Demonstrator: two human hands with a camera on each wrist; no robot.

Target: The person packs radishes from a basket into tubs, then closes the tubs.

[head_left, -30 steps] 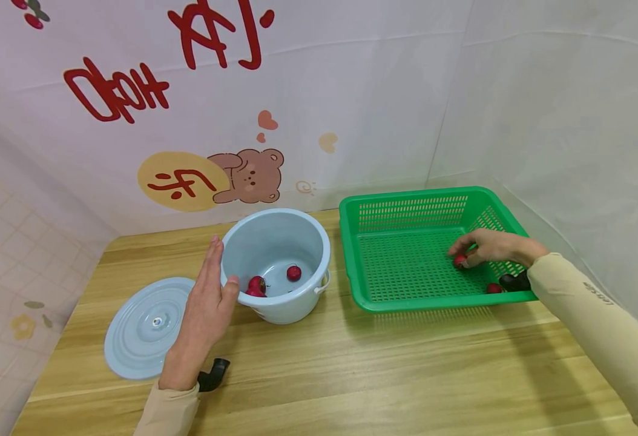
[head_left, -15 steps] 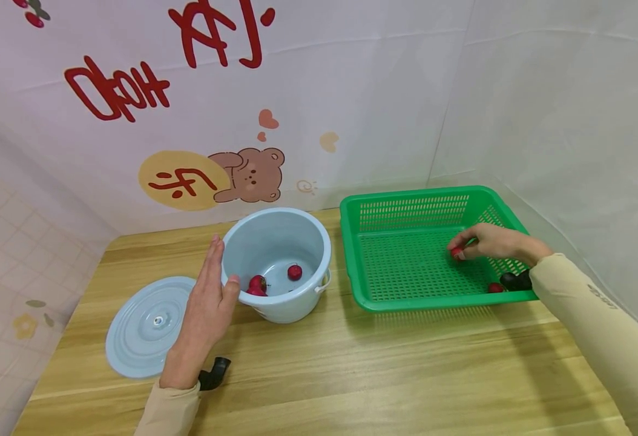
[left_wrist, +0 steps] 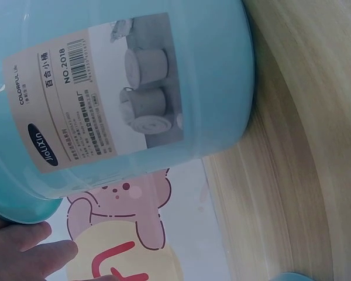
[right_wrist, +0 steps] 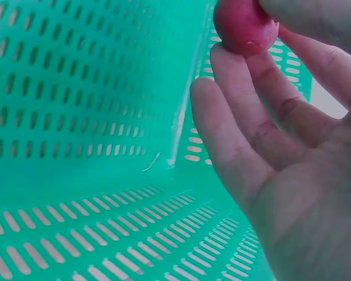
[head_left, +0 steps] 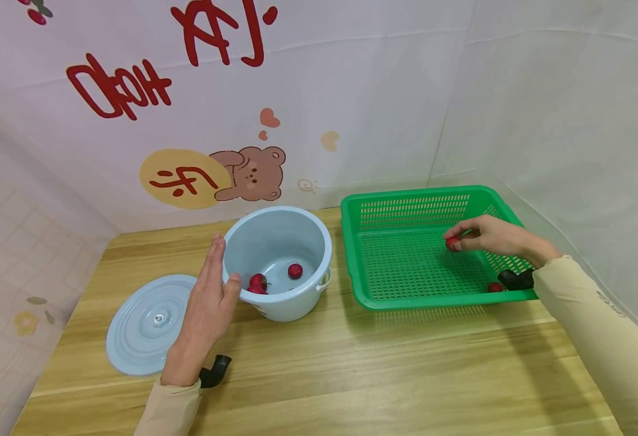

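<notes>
My right hand pinches a small round red radish between thumb and fingertips, raised inside the green plastic basket. The right wrist view has the same radish at the top, under the thumb, with the lower fingers extended. Another radish lies in the basket's near right corner, beside the black wrist strap. My left hand rests at the left rim of a light blue bucket, fingers straight. Inside that bucket lie several radishes. In the left wrist view, fingers show close to the bucket's rim.
A light blue lid lies flat on the wooden table at the left, partly behind my left forearm. A printed white curtain hangs behind the bucket and basket. The bucket carries a paper label on its side.
My right hand has lifted the radish off the basket floor and moved slightly left and up. The left hand stays at the bucket's rim.
</notes>
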